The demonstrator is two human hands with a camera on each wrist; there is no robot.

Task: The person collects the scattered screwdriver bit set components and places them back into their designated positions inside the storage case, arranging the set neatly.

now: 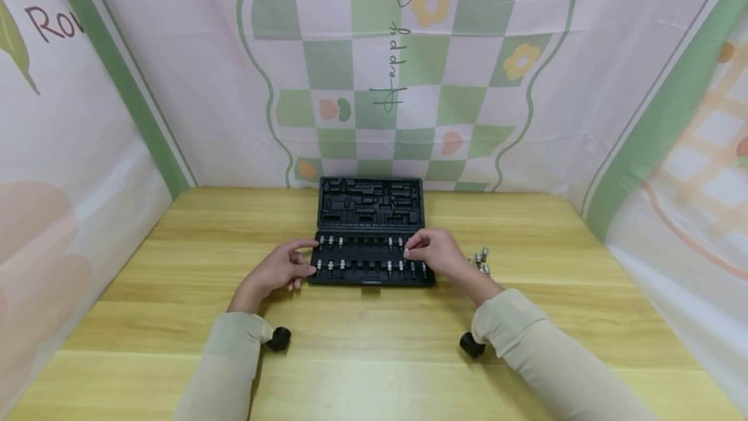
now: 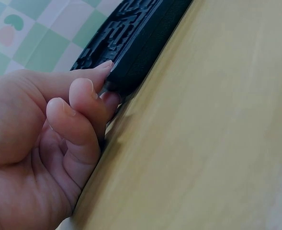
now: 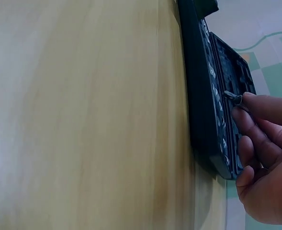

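Note:
A black plastic socket case lies unfolded on the table, its molded lid leaning back. Two rows of silver bit sockets sit in its front half, at the left and right of each row, with bare slots in the middle. At the case's left edge, my left hand holds the rim between thumb and fingers; in the left wrist view the thumb presses the case's corner. My right hand, over the back row's right end, pinches a small metal bit socket between thumb and forefinger.
Several loose bit sockets lie on the wooden table just right of the case, partly behind the right forearm. A patterned cloth hangs behind and at both sides. Black wrist cameras stick out from the sleeves.

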